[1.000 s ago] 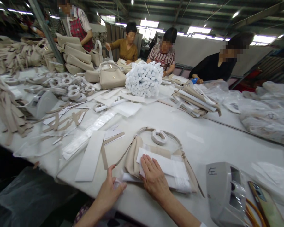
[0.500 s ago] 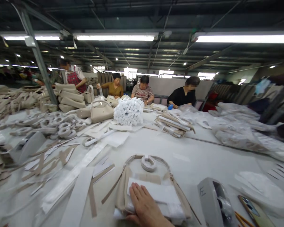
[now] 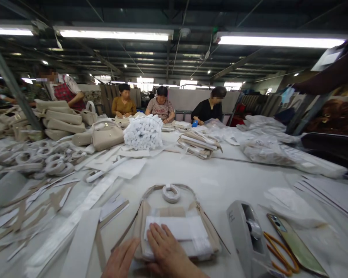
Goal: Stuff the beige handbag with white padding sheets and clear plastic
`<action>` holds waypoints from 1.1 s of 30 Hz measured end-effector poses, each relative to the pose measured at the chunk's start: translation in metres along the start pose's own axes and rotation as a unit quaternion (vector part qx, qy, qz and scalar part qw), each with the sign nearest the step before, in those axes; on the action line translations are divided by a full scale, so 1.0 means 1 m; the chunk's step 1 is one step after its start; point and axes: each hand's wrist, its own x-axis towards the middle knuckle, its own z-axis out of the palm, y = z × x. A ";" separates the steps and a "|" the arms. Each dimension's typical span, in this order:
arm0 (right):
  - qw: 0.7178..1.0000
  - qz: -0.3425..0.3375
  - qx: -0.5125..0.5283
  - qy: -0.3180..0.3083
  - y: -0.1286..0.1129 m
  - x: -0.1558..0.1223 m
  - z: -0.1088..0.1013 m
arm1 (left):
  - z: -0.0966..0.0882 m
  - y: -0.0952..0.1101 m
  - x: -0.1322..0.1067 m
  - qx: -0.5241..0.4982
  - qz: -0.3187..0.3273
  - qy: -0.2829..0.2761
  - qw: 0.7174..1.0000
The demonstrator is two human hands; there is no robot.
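Bag (image 3: 141, 220): beige, soft, faux-leather look. Lies flat on the white table (image 3: 220, 181) at the near edge, centre of view.
Strap (image 3: 153, 189): thin beige band, arcs away from the person in a loose loop.
Wrap sheet (image 3: 176, 227): white, thin, matte, rectangular. Laid over bag front; lower-right part looks crinkled.
R hand (image 3: 165, 249): palm down on sheet, fingers spread, flat press, clasps nothing.
L hand (image 3: 120, 262): at bag's left edge, partly cut off by frame. Can't tell if fingertips pinch anything.
Tape roll (image 3: 171, 193): small white ring inside strap loop, just beyond bag top, apart from both hands.
Dispenser (image 3: 243, 231): grey hard plastic, wedge-shaped, just right of bag. Orange-handled scissors (image 3: 278, 255) and a phone (image 3: 292, 243) beside it.
Risk 1: sheet may slide or crease. Cause: only a flat palm holds it, nothing seen to fix it.
Risk 2: bag skin may scuff. Cause: hard dispenser and scissors close on the right if bag is dragged that way.
Risk 3: strap may snag the roll. Cause: loop lies slack around it.
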 end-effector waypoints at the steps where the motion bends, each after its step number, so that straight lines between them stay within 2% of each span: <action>1: 1.000 0.017 0.024 -0.010 -0.004 0.001 -0.008 | 0.001 -0.002 0.002 0.062 0.057 0.000 0.996; 4: 0.995 0.048 0.080 -0.027 -0.012 0.004 -0.021 | 0.009 -0.010 0.020 0.205 0.221 -0.037 0.953; 7: 0.990 0.051 0.129 -0.026 -0.013 0.006 -0.024 | 0.015 -0.021 0.035 0.233 0.277 -0.069 0.930; 13: 0.973 0.032 0.225 0.027 -0.007 0.004 -0.030 | 0.014 -0.033 0.034 0.185 0.279 -0.071 0.940; 19: 0.964 0.050 0.254 0.057 -0.005 0.007 -0.027 | 0.014 -0.038 0.033 0.134 0.267 -0.073 0.952; 24: 0.951 0.091 0.274 0.107 -0.008 0.009 -0.019 | 0.015 -0.036 0.031 0.101 0.244 -0.078 0.961; 28: 0.940 0.113 0.287 0.148 -0.010 0.010 -0.017 | 0.014 -0.032 0.029 0.055 0.192 -0.090 0.976; 33: 0.931 0.090 0.325 0.143 -0.012 0.018 -0.019 | 0.010 -0.029 0.030 0.015 0.179 -0.095 0.979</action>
